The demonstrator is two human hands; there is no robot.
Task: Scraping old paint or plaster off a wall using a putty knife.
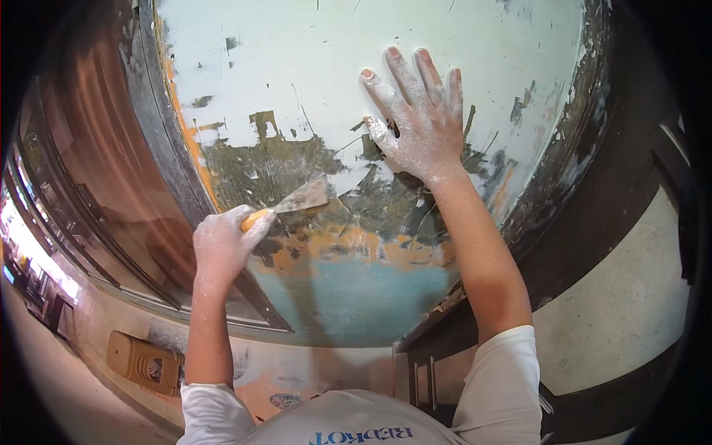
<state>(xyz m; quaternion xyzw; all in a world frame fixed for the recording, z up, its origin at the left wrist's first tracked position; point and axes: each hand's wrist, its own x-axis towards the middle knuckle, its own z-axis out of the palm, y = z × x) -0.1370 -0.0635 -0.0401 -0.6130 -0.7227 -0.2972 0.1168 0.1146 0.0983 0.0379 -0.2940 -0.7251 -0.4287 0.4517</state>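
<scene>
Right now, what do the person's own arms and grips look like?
The left sleeve and right sleeve are short and white. Below them, the left forearm and right forearm are bare. The left grip and right grip are five-fingered hands without gloves, coated in pale powder. No watch or bracelet shows.

Scraper [308, 194] in left grip [222, 241], right grip [426, 137] on panel [297, 44], stool [133, 356] on floor [96, 311] (left of both)

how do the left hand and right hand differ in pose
The left hand is closed around the yellow handle of a scraper; the right hand is spread open on the pale surface. The left hand sits lower in the picture, the right hand higher. Both are coated in whitish powder.
</scene>
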